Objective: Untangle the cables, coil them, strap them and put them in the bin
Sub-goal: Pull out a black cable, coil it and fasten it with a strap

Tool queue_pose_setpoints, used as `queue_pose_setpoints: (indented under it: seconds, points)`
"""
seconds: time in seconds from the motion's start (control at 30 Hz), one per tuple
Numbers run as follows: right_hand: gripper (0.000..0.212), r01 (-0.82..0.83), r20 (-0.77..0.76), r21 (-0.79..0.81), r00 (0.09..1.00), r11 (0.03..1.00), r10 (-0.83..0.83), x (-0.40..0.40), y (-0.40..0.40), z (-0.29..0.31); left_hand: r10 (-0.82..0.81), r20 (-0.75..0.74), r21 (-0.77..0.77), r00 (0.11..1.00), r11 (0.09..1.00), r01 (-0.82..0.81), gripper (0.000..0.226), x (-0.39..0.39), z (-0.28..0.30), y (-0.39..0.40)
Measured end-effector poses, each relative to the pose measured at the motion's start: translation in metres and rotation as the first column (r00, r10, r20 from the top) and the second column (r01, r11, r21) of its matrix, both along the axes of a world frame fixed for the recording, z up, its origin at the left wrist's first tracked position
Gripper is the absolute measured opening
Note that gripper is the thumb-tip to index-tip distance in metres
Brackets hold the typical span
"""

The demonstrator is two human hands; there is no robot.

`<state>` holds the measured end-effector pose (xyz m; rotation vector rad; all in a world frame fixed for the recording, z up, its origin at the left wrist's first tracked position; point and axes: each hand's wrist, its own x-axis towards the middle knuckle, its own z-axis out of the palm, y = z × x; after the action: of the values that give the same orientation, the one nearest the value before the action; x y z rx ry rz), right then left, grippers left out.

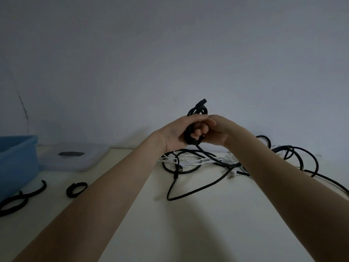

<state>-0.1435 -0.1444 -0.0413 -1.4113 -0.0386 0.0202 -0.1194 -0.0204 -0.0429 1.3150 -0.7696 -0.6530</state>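
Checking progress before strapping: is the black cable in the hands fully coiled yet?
Partly coiled. The left hand grips several loops of the black cable, but its tail runs loose onto the table.

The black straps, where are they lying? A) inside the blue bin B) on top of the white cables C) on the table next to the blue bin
C: the black straps lie on the table beside the blue bin.
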Motion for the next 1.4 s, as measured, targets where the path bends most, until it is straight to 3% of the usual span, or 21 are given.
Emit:
queue_pose_setpoints:
  seconds: [0.13, 0.2, 0.27, 0.37, 0.43, 0.53, 0.6, 0.67, 0.77, 0.8, 0.9, 1.0, 1.1, 1.2, 1.23, 1.33, 1.4]
  points:
    - [0.019, 0.073, 0.005, 0.0, 0.997, 0.997, -0.073, 0.011, -0.001, -0.003, 0.093, -0.064, -0.109, 0.994, 0.989, -0.1, 0.039, 0.003, 0.0, -0.002]
    - [0.027, 0.084, 0.003, -0.021, 0.996, 0.996, -0.084, 0.013, -0.008, -0.004, 0.116, -0.119, -0.136, 0.986, 0.982, -0.132, 0.038, 0.009, 0.004, 0.001]
    - [0.042, -0.004, -0.025, -0.183, 1.0, 0.983, -0.001, 0.007, -0.017, -0.004, 0.141, -0.165, -0.158, 0.976, 0.973, -0.167, 0.038, 0.018, 0.007, 0.007]
    - [0.043, -0.272, -0.176, -0.531, 0.962, 0.802, 0.209, -0.015, -0.019, -0.005, 0.188, -0.221, -0.231, 0.957, 0.943, -0.238, 0.039, 0.033, 0.008, 0.017]
    - [0.036, -0.424, -0.261, -0.539, 0.906, 0.728, 0.334, -0.021, -0.016, -0.009, 0.187, -0.235, -0.275, 0.954, 0.928, -0.25, 0.04, 0.038, 0.01, 0.02]
    - [0.036, -0.449, -0.307, -0.553, 0.893, 0.702, 0.329, -0.021, -0.009, -0.016, 0.141, -0.196, -0.299, 0.97, 0.934, -0.196, 0.041, 0.033, 0.022, 0.021]
    - [0.051, -0.386, -0.309, -0.624, 0.921, 0.68, 0.239, -0.019, -0.001, -0.022, 0.102, -0.149, -0.297, 0.984, 0.944, -0.143, 0.041, 0.029, 0.035, 0.023]
    - [0.061, -0.249, -0.233, -0.711, 0.966, 0.657, 0.113, -0.014, 0.004, -0.027, 0.053, -0.113, -0.232, 0.992, 0.97, -0.078, 0.041, 0.024, 0.045, 0.028]
    - [0.061, -0.051, -0.062, -0.916, 0.998, 0.398, -0.014, -0.001, 0.001, -0.022, -0.079, -0.058, 0.043, 0.995, 0.996, 0.082, 0.041, 0.012, 0.039, 0.038]
    - [0.055, -0.047, -0.055, -0.94, 0.998, 0.338, -0.016, 0.0, 0.0, -0.018, -0.13, -0.034, 0.161, 0.991, 0.978, 0.134, 0.041, 0.008, 0.032, 0.04]
    - [0.015, -0.039, -0.036, -0.949, 0.999, 0.312, 0.017, 0.0, -0.005, -0.006, -0.227, 0.003, 0.428, 0.974, 0.88, 0.204, 0.045, -0.002, 0.017, 0.041]
    - [0.03, 0.059, 0.05, -0.987, 0.997, 0.149, -0.063, 0.001, -0.011, 0.0, -0.216, 0.038, 0.537, 0.976, 0.828, 0.163, 0.047, -0.004, 0.018, 0.039]
    - [0.028, 0.145, 0.139, -0.988, 0.985, 0.05, -0.104, 0.006, -0.024, -0.002, -0.2, -0.057, 0.523, 0.978, 0.829, 0.2, 0.044, -0.007, 0.027, 0.043]
    - [0.027, 0.224, 0.217, -0.974, 0.962, 0.027, -0.166, 0.007, -0.042, -0.005, -0.133, -0.075, 0.506, 0.988, 0.849, 0.152, 0.042, -0.005, 0.035, 0.06]
    - [0.029, 0.238, 0.223, -0.969, 0.956, 0.059, -0.192, 0.007, -0.048, -0.006, -0.112, -0.056, 0.507, 0.992, 0.853, 0.125, 0.041, -0.002, 0.036, 0.067]
    - [0.033, 0.247, 0.186, -0.928, 0.956, 0.28, -0.226, 0.008, -0.053, -0.007, -0.046, -0.067, 0.482, 0.997, 0.873, 0.073, 0.046, 0.008, 0.031, 0.082]
    - [0.035, 0.334, 0.245, -0.878, 0.929, 0.344, -0.277, 0.013, -0.043, -0.004, -0.005, -0.115, 0.451, 0.993, 0.89, 0.057, 0.051, 0.011, 0.023, 0.077]
